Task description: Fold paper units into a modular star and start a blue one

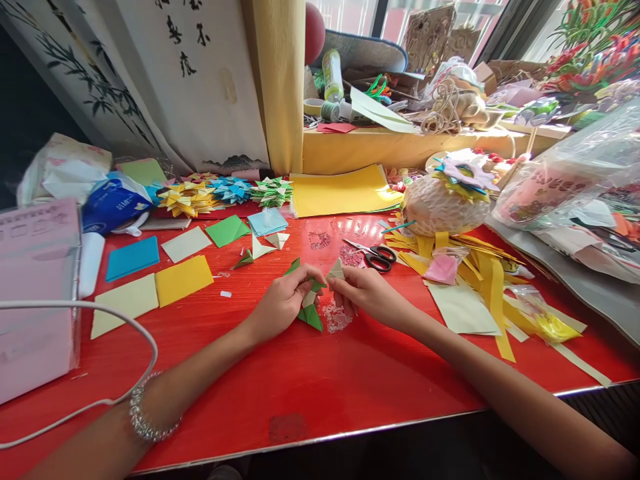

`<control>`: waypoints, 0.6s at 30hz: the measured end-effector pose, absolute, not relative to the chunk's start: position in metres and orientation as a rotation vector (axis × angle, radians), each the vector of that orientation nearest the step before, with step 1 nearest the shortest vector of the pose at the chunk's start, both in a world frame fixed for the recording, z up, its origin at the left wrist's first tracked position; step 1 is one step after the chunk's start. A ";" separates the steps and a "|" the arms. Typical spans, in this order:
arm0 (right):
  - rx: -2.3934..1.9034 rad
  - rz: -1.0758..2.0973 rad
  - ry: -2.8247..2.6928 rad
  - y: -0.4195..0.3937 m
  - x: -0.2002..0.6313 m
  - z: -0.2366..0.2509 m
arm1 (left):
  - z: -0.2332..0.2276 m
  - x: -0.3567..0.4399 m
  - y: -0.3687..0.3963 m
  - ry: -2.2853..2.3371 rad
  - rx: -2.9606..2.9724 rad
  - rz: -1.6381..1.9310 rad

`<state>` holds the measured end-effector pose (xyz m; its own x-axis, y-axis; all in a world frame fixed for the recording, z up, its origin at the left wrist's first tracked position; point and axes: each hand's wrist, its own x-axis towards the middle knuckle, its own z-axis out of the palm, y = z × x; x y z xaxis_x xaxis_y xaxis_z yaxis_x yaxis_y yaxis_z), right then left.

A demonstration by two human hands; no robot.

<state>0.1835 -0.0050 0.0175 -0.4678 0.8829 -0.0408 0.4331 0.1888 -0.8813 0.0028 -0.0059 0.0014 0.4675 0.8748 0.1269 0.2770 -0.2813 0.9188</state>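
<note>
Over the middle of the red table, my left hand (286, 297) pinches a green and cream folded paper piece (311, 317), its green points sticking out above and below the fingers. Close beside it, my right hand (367, 290) grips a small cream folded paper piece (336, 269) between thumb and fingertips. The two pieces almost meet; whether they touch is hard to see. Just beyond my hands lie a small green folded piece (244, 259) and a white folded piece (277, 240). Black-handled scissors (379, 257) rest behind my right hand.
Coloured paper sheets (184, 280) lie at left, near a pink folder (37, 300) and white cable (150, 340). Finished folded paper clusters (187, 199) and a yellow sheet (340, 192) line the back. Yellow strips (495, 300) and a wrapped ball (443, 203) sit at right.
</note>
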 end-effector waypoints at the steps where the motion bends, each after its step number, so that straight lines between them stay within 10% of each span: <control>1: -1.231 1.226 -1.982 -0.005 0.184 0.016 | 0.002 0.003 -0.006 0.975 1.805 0.816; 18: -1.222 1.074 -2.056 -0.004 0.185 0.022 | 0.003 0.003 -0.007 0.991 1.784 0.801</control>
